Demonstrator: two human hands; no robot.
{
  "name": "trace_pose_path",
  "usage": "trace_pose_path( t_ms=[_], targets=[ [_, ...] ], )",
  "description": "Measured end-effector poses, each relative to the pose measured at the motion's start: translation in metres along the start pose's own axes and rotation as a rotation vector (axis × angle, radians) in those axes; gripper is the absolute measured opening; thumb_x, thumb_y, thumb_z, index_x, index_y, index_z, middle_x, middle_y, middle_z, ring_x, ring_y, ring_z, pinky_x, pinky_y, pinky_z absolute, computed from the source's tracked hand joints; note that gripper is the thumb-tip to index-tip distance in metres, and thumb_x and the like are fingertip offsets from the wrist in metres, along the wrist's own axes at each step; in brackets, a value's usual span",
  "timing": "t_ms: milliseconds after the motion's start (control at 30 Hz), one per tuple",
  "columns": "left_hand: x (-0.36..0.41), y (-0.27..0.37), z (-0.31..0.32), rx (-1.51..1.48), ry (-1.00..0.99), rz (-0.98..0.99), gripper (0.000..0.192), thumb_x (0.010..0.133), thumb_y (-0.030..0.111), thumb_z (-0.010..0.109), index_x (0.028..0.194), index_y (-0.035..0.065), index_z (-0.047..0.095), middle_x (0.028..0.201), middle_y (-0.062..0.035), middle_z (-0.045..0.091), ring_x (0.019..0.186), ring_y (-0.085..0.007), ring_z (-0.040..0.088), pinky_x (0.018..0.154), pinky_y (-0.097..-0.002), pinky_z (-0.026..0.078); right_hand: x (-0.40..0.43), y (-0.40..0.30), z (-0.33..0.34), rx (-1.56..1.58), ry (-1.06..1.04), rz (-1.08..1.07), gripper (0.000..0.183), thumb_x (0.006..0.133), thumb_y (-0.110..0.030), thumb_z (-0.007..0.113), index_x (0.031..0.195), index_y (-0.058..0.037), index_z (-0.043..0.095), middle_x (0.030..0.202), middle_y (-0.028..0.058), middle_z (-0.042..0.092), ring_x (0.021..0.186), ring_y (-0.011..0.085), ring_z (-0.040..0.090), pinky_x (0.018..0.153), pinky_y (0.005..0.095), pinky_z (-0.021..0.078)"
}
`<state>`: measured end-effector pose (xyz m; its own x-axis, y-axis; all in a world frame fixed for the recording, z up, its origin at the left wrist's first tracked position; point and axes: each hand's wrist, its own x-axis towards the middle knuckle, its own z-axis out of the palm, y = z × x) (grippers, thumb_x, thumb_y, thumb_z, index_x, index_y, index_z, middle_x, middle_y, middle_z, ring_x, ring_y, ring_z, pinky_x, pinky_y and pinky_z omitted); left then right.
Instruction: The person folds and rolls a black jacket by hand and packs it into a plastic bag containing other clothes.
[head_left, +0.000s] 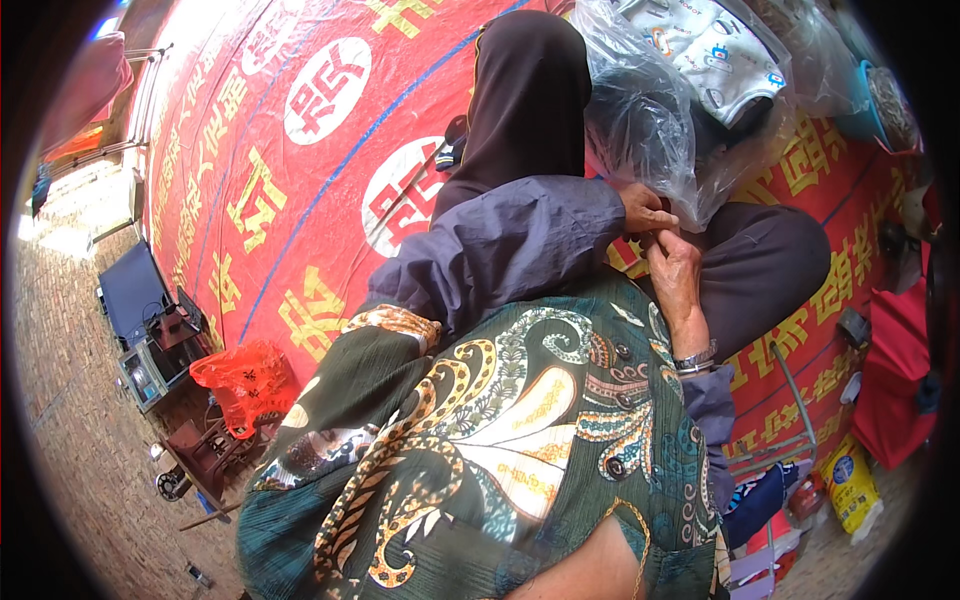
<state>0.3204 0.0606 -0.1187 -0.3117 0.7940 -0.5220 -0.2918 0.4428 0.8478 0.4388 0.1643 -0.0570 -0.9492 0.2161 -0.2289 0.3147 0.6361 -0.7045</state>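
My left hand (643, 209), coming from a grey-purple sleeve, meets my right hand (676, 264) fingertip to fingertip between my bent legs. The fingers of both are curled together in a pinch. Whatever lies between them is too small and shaded to make out. A bracelet or watch band (697, 360) circles my right wrist. Just beyond the fingers is the lower edge of a clear plastic bag (686, 176). Dark fabric (637, 105) shows through the plastic, and a white cloth with robot prints (724, 60) lies at the top of the bag.
I sit on a red sheet (405, 157) with printed yellow characters. A blue basket (870, 105) stands at upper right. On the right are a metal-tube frame (796, 397) and a yellow bag (851, 480). A red plastic bag (247, 382) and a sewing machine (176, 480) stand at left.
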Motion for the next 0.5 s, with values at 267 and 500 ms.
trace_pose_path(
  t_ms=[267, 500],
  targets=[
    [0.0002, 0.0006, 0.0002, 0.012, 0.008, -0.007, 0.049, 0.090, 0.048, 0.063, 0.089, -0.0008, 0.070, 0.071, -0.0095, 0.065, 0.057, -0.0165, 0.064, 0.050, -0.0306, 0.051, 0.0003, 0.0031, 0.0012, 0.000, -0.003, -0.012, 0.020, 0.091, -0.017, 0.059, 0.092, 0.0021, 0.065, 0.074, 0.0206, 0.066, 0.069, 0.0292, 0.068, 0.063, 0.0368, 0.0497],
    [-0.0013, 0.0032, -0.0002, 0.027, 0.015, -0.008, 0.049, 0.089, 0.047, 0.064, 0.089, -0.0008, 0.070, 0.071, -0.0097, 0.065, 0.056, -0.0170, 0.064, 0.050, -0.0307, 0.051, 0.0003, 0.0006, 0.0002, -0.006, 0.010, -0.012, 0.020, 0.091, -0.017, 0.059, 0.092, 0.0018, 0.065, 0.074, 0.0208, 0.065, 0.069, 0.0304, 0.068, 0.062, 0.0372, 0.0494]
  ],
)
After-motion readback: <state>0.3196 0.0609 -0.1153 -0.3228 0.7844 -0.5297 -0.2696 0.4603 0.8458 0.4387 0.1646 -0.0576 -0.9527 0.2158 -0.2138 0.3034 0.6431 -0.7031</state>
